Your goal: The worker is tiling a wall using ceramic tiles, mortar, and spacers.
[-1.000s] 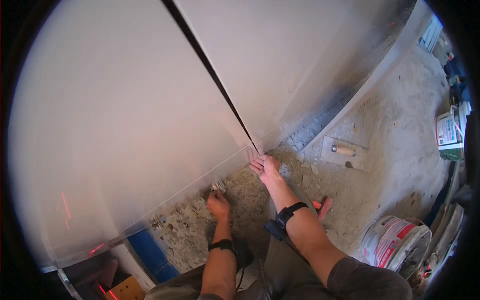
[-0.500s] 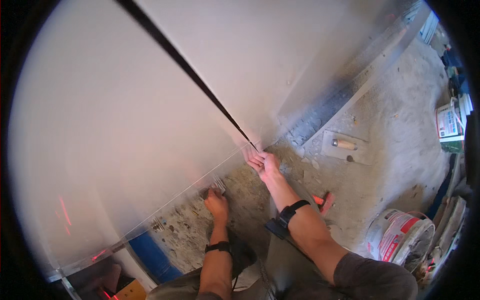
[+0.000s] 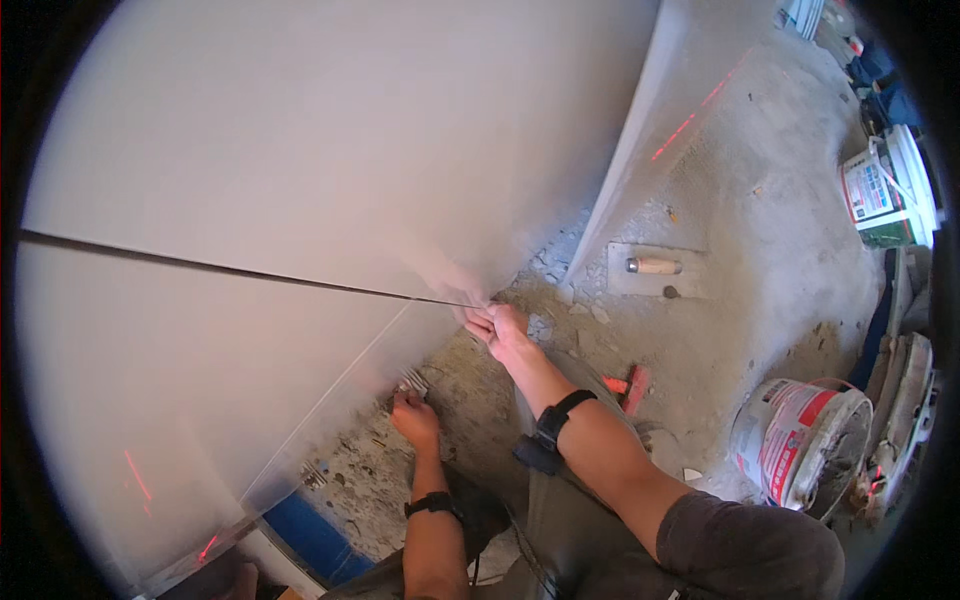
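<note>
A big glossy pale panel (image 3: 300, 170) stands before me and mirrors my right hand. My right hand (image 3: 500, 328) is at its lower edge, fingers closed on the end of a long thin dark strip (image 3: 230, 271) that crosses the panel to the left; its exact kind I cannot make out. My left hand (image 3: 414, 418) is low by the panel's bottom edge, above the rubble. Its fingers are closed around a small bunch of thin, pale, pronged pieces (image 3: 413, 381), which the hand partly hides.
A plastering trowel (image 3: 655, 267) with a wooden handle lies on the dusty floor, right of my hands. Nearer is a red tool (image 3: 633, 388). A mortar-smeared bucket (image 3: 785, 445) stands at right, another bucket (image 3: 880, 195) farther off. A blue piece (image 3: 315, 535) is at lower left.
The dark strip has swung from steeply up-left to nearly level across the panel. Both hands appear slightly farther left, and the view has shifted. Both hands keep their grip.
</note>
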### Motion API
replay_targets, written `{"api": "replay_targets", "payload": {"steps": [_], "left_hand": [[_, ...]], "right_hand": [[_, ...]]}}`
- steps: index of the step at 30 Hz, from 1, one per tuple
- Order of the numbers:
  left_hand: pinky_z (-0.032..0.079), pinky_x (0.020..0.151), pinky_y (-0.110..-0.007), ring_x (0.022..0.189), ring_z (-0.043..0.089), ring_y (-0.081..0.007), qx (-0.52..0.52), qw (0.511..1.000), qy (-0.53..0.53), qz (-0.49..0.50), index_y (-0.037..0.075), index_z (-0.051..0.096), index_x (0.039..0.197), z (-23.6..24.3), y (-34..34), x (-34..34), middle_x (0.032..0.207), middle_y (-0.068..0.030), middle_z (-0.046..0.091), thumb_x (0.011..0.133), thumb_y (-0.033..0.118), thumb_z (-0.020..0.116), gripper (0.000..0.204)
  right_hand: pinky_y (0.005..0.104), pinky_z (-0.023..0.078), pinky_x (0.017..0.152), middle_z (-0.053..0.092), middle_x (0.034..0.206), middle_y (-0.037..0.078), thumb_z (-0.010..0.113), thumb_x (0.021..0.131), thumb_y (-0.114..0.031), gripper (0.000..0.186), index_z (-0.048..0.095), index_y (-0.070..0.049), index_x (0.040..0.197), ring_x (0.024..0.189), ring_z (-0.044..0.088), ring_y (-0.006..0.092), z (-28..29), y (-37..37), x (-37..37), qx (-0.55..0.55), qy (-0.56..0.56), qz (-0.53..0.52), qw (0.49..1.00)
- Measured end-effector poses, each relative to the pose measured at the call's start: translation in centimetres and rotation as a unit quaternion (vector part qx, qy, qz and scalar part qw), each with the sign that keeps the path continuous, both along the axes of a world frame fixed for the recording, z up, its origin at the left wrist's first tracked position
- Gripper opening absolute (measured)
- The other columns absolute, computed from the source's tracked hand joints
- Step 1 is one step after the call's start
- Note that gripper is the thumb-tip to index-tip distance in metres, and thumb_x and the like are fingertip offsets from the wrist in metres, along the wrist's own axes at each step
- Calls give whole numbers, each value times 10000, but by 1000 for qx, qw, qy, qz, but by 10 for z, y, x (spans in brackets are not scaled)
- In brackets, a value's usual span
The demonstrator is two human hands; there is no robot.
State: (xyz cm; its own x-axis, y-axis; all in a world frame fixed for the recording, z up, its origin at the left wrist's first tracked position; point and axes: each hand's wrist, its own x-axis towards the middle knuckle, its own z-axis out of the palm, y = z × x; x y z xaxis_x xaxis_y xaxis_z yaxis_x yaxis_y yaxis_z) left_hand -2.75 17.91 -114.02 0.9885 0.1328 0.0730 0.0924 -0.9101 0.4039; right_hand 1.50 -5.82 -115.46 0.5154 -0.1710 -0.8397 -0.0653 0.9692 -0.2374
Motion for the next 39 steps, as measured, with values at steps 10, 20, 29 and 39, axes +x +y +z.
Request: {"api": "replay_targets", "payload": {"steps": [10, 20, 29, 39], "left_hand": [[479, 615, -494, 631, 646, -404, -48, 999, 3, 5, -60, 686, 827, 4, -11, -6, 703, -233, 670, 933, 232, 698, 311], [494, 628, -456, 638, 644, -351, -109, 994, -8, 20, -60, 675, 847, 29, -31, -1, 720, -200, 684, 917, 223, 745, 300], [497, 647, -443, 677, 649, -339, -87, 996, -24, 9, -40, 670, 875, 16, -21, -8, 769, -186, 692, 861, 90, 763, 160], [486, 655, -466, 730, 636, -405, 25, 986, -105, -127, -34, 676, 877, -12, 10, -7, 799, -218, 662, 911, 80, 698, 121]], "right_hand": [[488, 554, 966, 596, 1154, 150, 516, 1060, -414, 512, 512, 10, 1348, 1070, 611, 318, -11, 6, -10, 2, -5, 27, 1000], [439, 554, 740, 643, 918, 98, 531, 952, -649, 600, 577, -96, 1180, 845, 644, 276, -17, 20, -15, 88, -13, 133, 987], [366, 541, 648, 655, 875, 84, 589, 919, -634, 579, 573, -87, 1108, 767, 650, 235, -28, 25, -19, 68, -31, 122, 990], [517, 534, 1028, 629, 1250, 251, 455, 1040, -525, 577, 522, 33, 1173, 1139, 650, 381, -1, 27, -17, 1, -3, 129, 992]]}}
